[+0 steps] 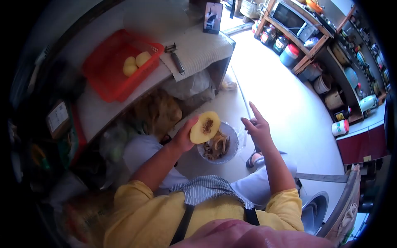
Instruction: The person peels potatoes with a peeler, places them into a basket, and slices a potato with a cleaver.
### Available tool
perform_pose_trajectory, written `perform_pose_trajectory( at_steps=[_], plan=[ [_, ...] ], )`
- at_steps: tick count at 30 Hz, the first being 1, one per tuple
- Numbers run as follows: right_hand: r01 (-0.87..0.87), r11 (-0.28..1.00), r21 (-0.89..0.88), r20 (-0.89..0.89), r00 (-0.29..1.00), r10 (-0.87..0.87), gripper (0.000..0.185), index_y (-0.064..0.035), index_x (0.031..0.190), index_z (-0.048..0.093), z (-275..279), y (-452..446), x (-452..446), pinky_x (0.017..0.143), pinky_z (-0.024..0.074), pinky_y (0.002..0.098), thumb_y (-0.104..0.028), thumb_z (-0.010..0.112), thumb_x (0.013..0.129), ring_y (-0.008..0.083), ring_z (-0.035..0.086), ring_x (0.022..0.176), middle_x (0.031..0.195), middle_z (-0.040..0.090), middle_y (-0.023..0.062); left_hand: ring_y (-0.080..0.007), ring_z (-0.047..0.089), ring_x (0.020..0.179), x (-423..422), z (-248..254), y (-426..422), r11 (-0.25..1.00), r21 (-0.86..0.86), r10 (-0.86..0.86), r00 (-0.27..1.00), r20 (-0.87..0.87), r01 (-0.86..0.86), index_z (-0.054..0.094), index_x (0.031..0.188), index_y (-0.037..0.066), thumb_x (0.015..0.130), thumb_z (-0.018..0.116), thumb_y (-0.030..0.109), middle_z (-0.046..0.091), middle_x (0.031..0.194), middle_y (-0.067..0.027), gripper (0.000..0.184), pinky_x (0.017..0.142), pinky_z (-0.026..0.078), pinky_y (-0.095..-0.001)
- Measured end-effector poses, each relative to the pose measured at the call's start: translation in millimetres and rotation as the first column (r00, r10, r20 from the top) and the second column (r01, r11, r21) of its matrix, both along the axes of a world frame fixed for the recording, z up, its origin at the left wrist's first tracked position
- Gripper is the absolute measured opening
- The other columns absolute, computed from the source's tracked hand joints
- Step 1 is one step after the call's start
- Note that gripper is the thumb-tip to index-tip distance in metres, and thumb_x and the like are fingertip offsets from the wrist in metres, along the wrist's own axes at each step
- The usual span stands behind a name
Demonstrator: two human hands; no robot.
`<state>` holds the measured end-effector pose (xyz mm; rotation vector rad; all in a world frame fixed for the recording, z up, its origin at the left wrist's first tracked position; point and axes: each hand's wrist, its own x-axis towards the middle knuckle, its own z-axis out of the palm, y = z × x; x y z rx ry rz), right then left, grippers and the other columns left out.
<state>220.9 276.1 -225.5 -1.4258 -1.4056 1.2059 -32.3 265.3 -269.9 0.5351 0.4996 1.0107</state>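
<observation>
My left hand grips a cut, peeled potato, pale yellow with a brown hollow in its cut face, which is turned up. Below it stands a bin lined with plastic, holding brown peelings. To the right of the bin, my right hand is raised with the index finger stretched out. Its other fingers curl around what looks like a dark-handled knife; a pointed blade tip shows beyond my forearm, and the rest is mostly hidden.
Peeled potatoes lie in a red basket on the counter at left. Beside it, a peeler rests on a striped cloth. A phone-like screen stands at the counter's end. Shelves with jars line the right; a metal basin sits lower right.
</observation>
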Motion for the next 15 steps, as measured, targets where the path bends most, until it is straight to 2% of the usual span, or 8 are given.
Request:
perform_pose_trajectory(
  at_steps=[1, 3, 4, 7, 8, 10, 12, 15],
  plan=[
    [-0.036, 0.991, 0.128, 0.237, 0.971, 0.005, 0.054, -0.0143, 0.135, 0.039, 6, 10, -11, 0.06, 0.0476, 0.0296, -0.016, 0.061, 0.085, 0.0168, 0.058, 0.062, 0.072, 0.057, 0.0054, -0.02, 0.054, 0.109, -2, 3, 6, 1.0, 0.018, -0.025, 0.999, 0.025, 0.025, 0.045, 0.123, 0.001, 0.093, 0.041, 0.035, 0.055, 0.118, -0.0119, 0.045, 0.094, 0.043, -0.0328],
    [-0.257, 0.862, 0.437, 0.564, 0.825, -0.04, 0.055, -0.0186, 0.134, 0.041, 10, 41, -30, 0.066, 0.0479, 0.0342, -0.017, 0.063, 0.083, 0.0262, 0.059, 0.071, 0.081, 0.058, 0.0103, -0.0208, 0.054, 0.109, -5, -1, 20, 1.0, 0.015, -0.019, 0.997, 0.07, 0.018, 0.046, 0.123, 0.001, 0.093, 0.041, 0.036, 0.055, 0.118, -0.0119, 0.046, 0.094, 0.043, -0.0338],
    [-0.256, 0.867, 0.428, 0.554, 0.832, -0.028, 0.052, -0.0222, 0.131, 0.044, 15, 57, -42, 0.073, 0.0474, 0.0386, -0.017, 0.061, 0.082, 0.0326, 0.058, 0.081, 0.092, 0.058, 0.0143, -0.0215, 0.054, 0.109, -7, -5, 27, 1.0, -0.006, -0.017, 0.994, 0.107, 0.018, 0.046, 0.123, 0.001, 0.093, 0.041, 0.037, 0.055, 0.117, -0.012, 0.047, 0.095, 0.043, -0.0348],
    [-0.363, 0.831, 0.42, 0.705, 0.708, -0.047, 0.048, -0.0213, 0.13, 0.045, 12, 115, -74, 0.074, 0.0474, 0.0397, -0.018, 0.057, 0.084, 0.0322, 0.059, 0.083, 0.092, 0.057, 0.0146, -0.023, 0.054, 0.109, -17, -13, 26, 0.999, -0.01, -0.049, 0.962, 0.269, 0.054, 0.046, 0.123, 0.001, 0.092, 0.042, 0.038, 0.055, 0.118, -0.0123, 0.048, 0.095, 0.043, -0.0368],
    [-0.364, 0.828, 0.426, 0.708, 0.704, -0.055, 0.048, -0.0213, 0.13, 0.045, 13, 132, -86, 0.074, 0.0474, 0.0397, -0.018, 0.057, 0.084, 0.0322, 0.059, 0.083, 0.092, 0.057, 0.0146, -0.023, 0.054, 0.109, -18, -17, 27, 0.998, -0.001, -0.053, 0.96, 0.274, 0.056, 0.046, 0.123, 0.001, 0.092, 0.042, 0.038, 0.055, 0.118, -0.0123, 0.048, 0.095, 0.043, -0.0368],
    [-0.396, 0.864, 0.312, 0.74, 0.671, 0.04, 0.042, -0.0205, 0.126, 0.047, 16, 162, -109, 0.075, 0.0468, 0.0408, -0.019, 0.054, 0.085, 0.033, 0.058, 0.087, 0.091, 0.057, 0.0162, -0.0232, 0.054, 0.109, -17, -25, 29, 0.996, -0.083, -0.004, 0.975, 0.224, 0.023, 0.046, 0.123, 0.001, 0.092, 0.043, 0.037, 0.055, 0.118, -0.0129, 0.048, 0.096, 0.042, -0.0371],
    [-0.419, 0.848, 0.325, 0.769, 0.638, 0.021, 0.04, -0.0199, 0.124, 0.049, 21, 185, -128, 0.075, 0.0466, 0.041, -0.019, 0.053, 0.085, 0.033, 0.058, 0.088, 0.091, 0.056, 0.0168, -0.0239, 0.052, 0.112, -16, -20, 30, 0.992, -0.12, 0.041, 0.991, 0.131, -0.025, 0.043, 0.126, 0.001, 0.091, 0.043, 0.037, 0.052, 0.121, -0.0143, 0.05, 0.097, 0.04, -0.0378],
    [-0.437, 0.84, 0.322, 0.803, 0.596, 0.002, 0.034, -0.0171, 0.118, 0.052, 19, 210, -148, 0.076, 0.0461, 0.0416, -0.019, 0.053, 0.084, 0.0332, 0.058, 0.088, 0.092, 0.056, 0.0182, -0.0239, 0.049, 0.115, -20, -11, 31, 0.991, -0.126, 0.055, 0.995, 0.088, -0.043, 0.039, 0.128, 0.001, 0.091, 0.042, 0.037, 0.048, 0.125, -0.0145, 0.052, 0.099, 0.039, -0.038]
  ],
)
